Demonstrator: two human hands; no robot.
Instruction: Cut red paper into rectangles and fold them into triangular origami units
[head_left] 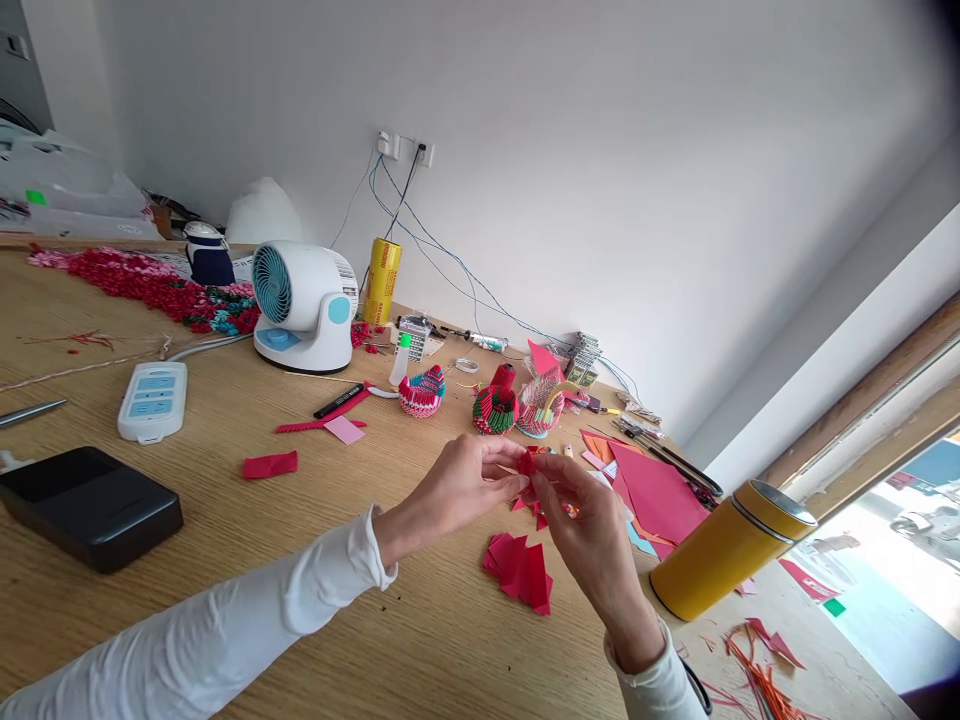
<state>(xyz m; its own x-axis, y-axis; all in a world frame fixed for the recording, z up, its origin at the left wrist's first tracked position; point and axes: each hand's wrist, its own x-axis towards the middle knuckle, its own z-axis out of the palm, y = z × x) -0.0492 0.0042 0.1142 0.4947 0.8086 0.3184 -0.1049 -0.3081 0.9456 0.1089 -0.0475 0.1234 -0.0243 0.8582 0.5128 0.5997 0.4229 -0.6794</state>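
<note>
Both hands meet above the middle of the table around a small folded piece of red paper (527,464). My left hand (469,482) pinches it from the left, fingers closed. From the other side my right hand (581,505) grips the same piece between thumb and fingers, which cover most of it. Just below the hands lies a pile of red paper pieces (519,572). More small red folded pieces show partly behind my right hand. Beyond the hands stand a red-and-green woven-looking paper basket (496,408), a pink paper figure (541,402) and a multicoloured one (422,391).
A yellow flask (727,550) stands at right, beside red paper sheets (660,490). At left are a black power bank (88,507), a power strip (153,402) and a white fan (307,300). A box cutter (339,401) and a red strip (270,465) lie nearer the middle.
</note>
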